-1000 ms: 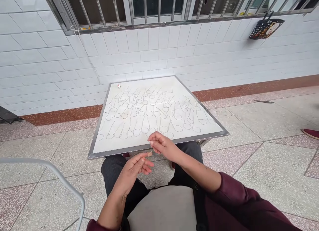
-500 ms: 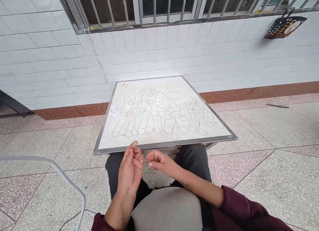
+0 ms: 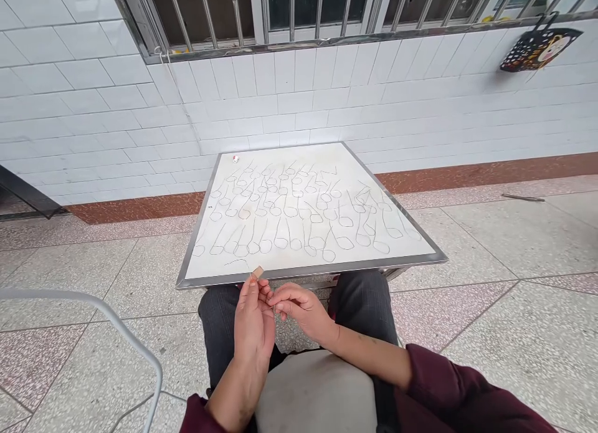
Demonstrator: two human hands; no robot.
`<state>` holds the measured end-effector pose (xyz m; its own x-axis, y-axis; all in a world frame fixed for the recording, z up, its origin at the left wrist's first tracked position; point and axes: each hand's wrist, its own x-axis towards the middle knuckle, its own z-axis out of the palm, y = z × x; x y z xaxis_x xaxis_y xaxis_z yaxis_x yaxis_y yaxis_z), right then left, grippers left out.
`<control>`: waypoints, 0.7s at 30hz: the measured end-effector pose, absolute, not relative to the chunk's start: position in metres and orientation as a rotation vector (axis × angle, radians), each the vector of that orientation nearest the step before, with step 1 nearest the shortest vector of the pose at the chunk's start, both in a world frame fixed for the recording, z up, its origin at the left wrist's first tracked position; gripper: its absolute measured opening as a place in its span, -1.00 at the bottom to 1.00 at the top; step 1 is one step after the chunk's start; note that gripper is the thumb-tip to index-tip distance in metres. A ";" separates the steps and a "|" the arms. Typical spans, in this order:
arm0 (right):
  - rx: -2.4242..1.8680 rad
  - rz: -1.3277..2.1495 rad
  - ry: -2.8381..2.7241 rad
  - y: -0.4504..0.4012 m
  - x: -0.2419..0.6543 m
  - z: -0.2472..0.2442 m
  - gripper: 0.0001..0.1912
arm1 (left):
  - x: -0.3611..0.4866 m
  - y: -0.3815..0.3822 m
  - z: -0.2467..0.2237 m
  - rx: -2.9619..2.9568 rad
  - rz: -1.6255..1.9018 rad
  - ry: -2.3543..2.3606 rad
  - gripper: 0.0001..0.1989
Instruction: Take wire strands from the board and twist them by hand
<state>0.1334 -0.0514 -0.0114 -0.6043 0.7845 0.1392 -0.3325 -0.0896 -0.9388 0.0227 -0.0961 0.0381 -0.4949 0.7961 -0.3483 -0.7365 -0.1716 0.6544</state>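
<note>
My left hand point(image 3: 255, 318), palm up, pinches a small tan block point(image 3: 258, 272) just in front of the table's near edge. A thin bent wire point(image 3: 239, 261) sticks out from the same fingertips and reaches over the tabletop. My right hand point(image 3: 301, 308) is closed in a pinch against the left fingers; what lies between its fingertips is too small to make out. Many thin wire pieces with a round loop at one end point(image 3: 344, 242) lie in rows on the white tabletop point(image 3: 289, 266).
A small white and red object point(image 3: 236, 159) sits at the table's far left corner. A tiled wall point(image 3: 261, 118) with a barred window stands behind it. A grey curved tube point(image 3: 126, 333) is at the left. A dotted bag point(image 3: 537, 50) hangs at upper right; a thin stick point(image 3: 523, 197) lies on the floor.
My right hand has moved left and come together with the left fingers. The left hand has shifted slightly right with the tan block, and the wire's end has risen and swung.
</note>
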 end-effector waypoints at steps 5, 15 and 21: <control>-0.632 2.006 -1.062 -0.043 0.137 -0.013 -0.81 | 0.009 -0.101 0.036 0.161 1.820 1.020 -0.64; -0.605 2.239 -0.699 -0.048 0.143 -0.001 -0.75 | 0.010 -0.108 0.042 0.301 1.765 1.082 -0.60; -0.529 2.232 -0.750 -0.054 0.140 0.003 -0.65 | 0.006 -0.110 0.042 0.221 1.810 1.052 -0.55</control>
<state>0.1403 -0.0543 0.0032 -0.6621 0.7348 -0.1470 -0.4970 -0.5774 -0.6477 0.0062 -0.1103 0.0418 -0.4930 0.8189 -0.2939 -0.6605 -0.1324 0.7391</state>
